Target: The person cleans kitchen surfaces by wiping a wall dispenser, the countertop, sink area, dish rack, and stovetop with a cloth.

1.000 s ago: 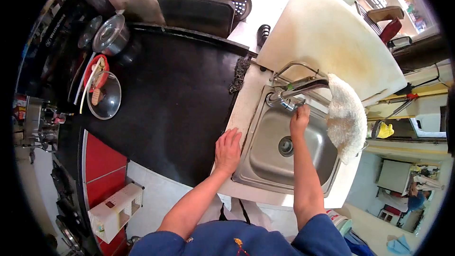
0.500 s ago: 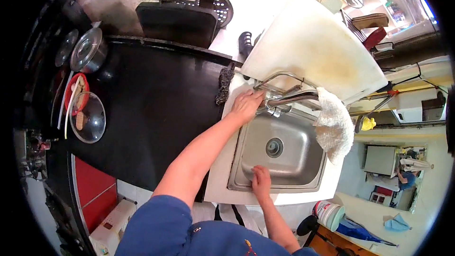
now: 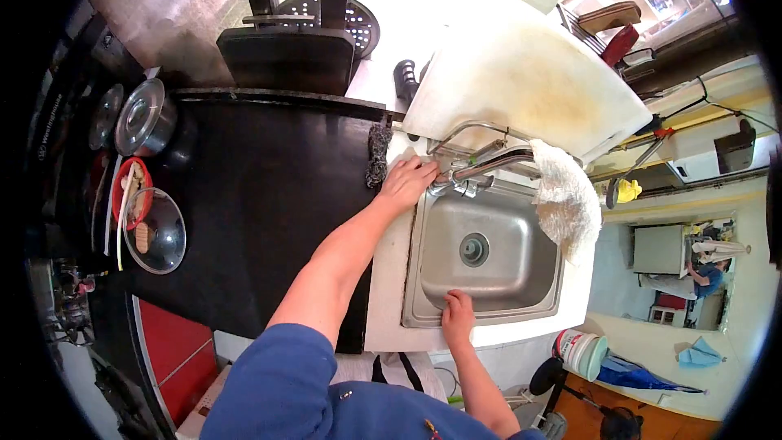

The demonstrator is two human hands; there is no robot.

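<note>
My left hand [image 3: 407, 182] reaches to the back left corner of the steel sink [image 3: 411, 277], its fingers beside the base of the chrome faucet [image 3: 464, 182]. What its fingertips touch is hard to make out. Near the sink's front rim is my right hand [image 3: 458, 314], fingers curled; whether anything small is in it cannot be seen. A white cloth [image 3: 568, 200] hangs over the far end of the faucet's neck. The sink basin shows its drain [image 3: 474, 249].
A large pale board [image 3: 533, 81] leans behind the sink. On the black counter [image 3: 269, 212] stand a lidded pot [image 3: 147, 118], a red basket [image 3: 130, 187] and a glass lid [image 3: 163, 232]. A dark scrubber [image 3: 378, 155] lies by the counter's edge. A bucket [image 3: 580, 352] stands at lower right.
My left hand has moved from the front left counter edge to the faucet's base. My right hand has left the faucet handle and come back to the sink's front rim. The view has shifted.
</note>
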